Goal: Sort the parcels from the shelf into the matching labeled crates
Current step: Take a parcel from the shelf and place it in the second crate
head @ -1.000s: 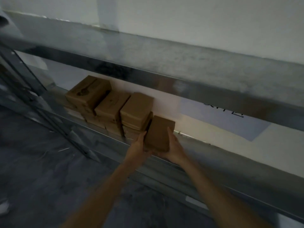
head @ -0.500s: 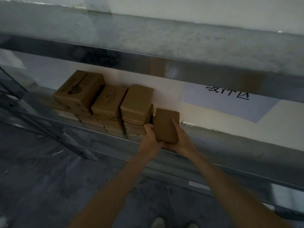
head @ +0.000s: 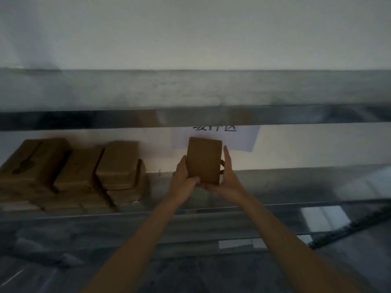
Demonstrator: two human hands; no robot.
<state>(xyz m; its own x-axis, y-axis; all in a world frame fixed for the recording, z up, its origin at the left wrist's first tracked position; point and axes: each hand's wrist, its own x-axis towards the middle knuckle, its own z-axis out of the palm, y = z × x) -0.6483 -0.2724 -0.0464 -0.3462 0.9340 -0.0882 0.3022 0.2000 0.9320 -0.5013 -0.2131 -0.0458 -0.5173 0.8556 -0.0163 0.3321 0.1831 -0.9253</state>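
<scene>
My left hand [head: 183,177] and right hand [head: 228,179] grip a brown parcel [head: 204,160] by its side edges, holding it upright over the shelf [head: 275,187], right of the stacked boxes [head: 117,162].

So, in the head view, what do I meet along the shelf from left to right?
On the shelf: parcel with dark print, plain parcel stack, third parcel stack, left hand, held parcel, right hand.

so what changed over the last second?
The small parcel came away from the stacked parcels and moved right. It now stands apart from them, in front of the paper sign. The left hand and right hand kept hold of it at its sides throughout. The stacks stayed put on the shelf.
</scene>
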